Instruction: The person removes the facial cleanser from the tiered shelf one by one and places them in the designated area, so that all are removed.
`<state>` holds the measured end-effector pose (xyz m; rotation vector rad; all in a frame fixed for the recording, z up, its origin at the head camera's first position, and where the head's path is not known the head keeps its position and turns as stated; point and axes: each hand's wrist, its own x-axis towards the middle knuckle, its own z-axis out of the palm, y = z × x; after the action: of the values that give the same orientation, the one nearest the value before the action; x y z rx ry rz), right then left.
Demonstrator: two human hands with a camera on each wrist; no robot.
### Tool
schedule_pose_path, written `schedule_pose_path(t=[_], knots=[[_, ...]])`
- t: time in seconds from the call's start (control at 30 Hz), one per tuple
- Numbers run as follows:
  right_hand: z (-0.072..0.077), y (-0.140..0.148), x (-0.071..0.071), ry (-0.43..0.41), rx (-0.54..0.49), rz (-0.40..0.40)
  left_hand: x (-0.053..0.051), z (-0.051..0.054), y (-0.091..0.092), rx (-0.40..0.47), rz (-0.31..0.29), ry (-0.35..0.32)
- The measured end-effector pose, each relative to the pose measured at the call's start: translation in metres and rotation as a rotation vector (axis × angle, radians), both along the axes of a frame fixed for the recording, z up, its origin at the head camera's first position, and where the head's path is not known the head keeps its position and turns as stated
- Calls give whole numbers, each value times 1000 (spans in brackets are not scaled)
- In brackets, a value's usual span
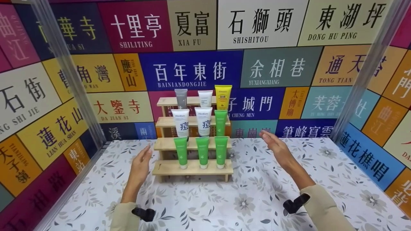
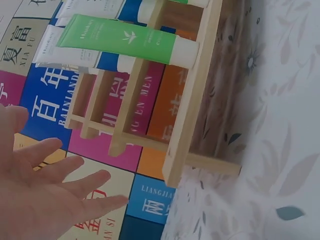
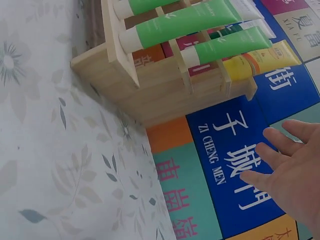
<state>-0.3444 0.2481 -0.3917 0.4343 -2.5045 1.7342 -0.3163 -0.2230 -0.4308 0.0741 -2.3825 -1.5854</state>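
A stepped wooden rack (image 1: 192, 172) stands on the table with tubes upright on its tiers. The bottom tier holds green tubes (image 1: 202, 152); above are two white tubes (image 1: 180, 123) and a green one (image 1: 220, 122). Grey (image 1: 181, 98), white (image 1: 205, 98) and yellow (image 1: 223, 97) tubes stand at the top. My left hand (image 1: 140, 165), also in the left wrist view (image 2: 55, 195), is beside the rack's left side, fingers spread, touching nothing. My right hand (image 1: 280, 150), with fingers extended in the right wrist view (image 3: 295, 170), is held off the rack's right side, empty.
The table has a floral cover (image 1: 244, 202). Behind and at both sides rise walls of coloured panels with printed characters (image 1: 191, 70). Clear upright edge strips (image 1: 362, 70) stand at the corners. Dark wrist devices (image 1: 296, 203) sit on both sleeves.
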Motion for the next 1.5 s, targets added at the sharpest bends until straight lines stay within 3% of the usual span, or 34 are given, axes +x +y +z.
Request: schedule_pose_path(t=[0.27, 0.63, 0.83, 0.93, 1.17, 1.33, 1.5], knots=[[7, -14, -9, 13, -74, 30, 3, -25, 7, 145, 35, -31], [22, -34, -19, 0, -69, -11, 3, -40, 13, 260, 230, 47], [31, -42, -28, -15, -85, -49, 2, -47, 11, 190, 290, -3], [37, -47, -33, -21, -113, -67, 1, -51, 11, 179, 292, -26], [58, -59, -42, -21, -205, -84, -1, -60, 13, 243, 263, -50], [69, -64, -48, -26, -196, -98, -5, -64, 15, 301, 235, -86], [75, -68, -55, -31, -159, -127, -6, -69, 15, 365, 205, -169]])
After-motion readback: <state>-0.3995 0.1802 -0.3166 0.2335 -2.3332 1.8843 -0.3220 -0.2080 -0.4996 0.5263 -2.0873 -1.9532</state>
